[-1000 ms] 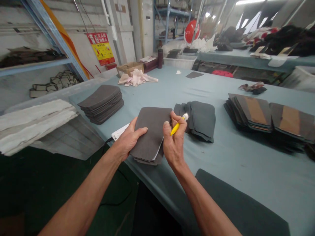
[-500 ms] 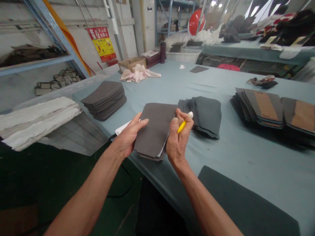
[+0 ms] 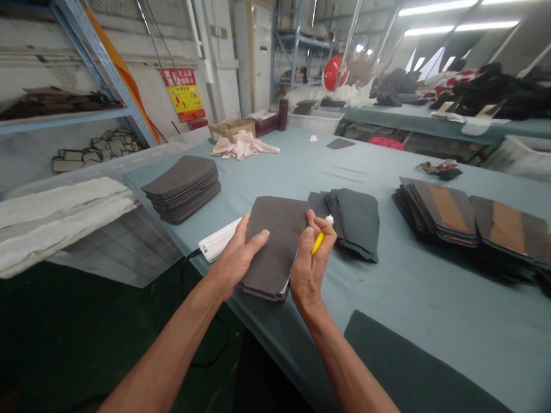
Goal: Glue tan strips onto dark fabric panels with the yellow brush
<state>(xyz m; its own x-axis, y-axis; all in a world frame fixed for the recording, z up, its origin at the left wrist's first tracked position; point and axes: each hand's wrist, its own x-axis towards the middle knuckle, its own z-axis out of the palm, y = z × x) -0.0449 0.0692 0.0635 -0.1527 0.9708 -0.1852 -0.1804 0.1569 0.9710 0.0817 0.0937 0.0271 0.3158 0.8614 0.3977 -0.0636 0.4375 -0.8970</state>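
A stack of dark grey cut fabric pieces is held tilted over the near table edge. My left hand grips its left side, thumb on top and fingers hidden beneath. At the right side, my right hand is closed round a yellow pen-like tool with a white fuzzy end. Its fingers also touch the stack's right edge. Behind my left hand lies a white bar-shaped device with a black cable. A fanned stack of dark green-grey pieces rests just beyond my right hand.
Another dark grey stack stands at the table's left. Stacks with brown strips lie on the right. A large dark sheet covers the near right. Pale pink cloth and a cardboard box sit at the back left.
The view has tilted up a little, so the table sits lower in the picture. More of the white device shows behind my left hand. Both hands keep their grips.
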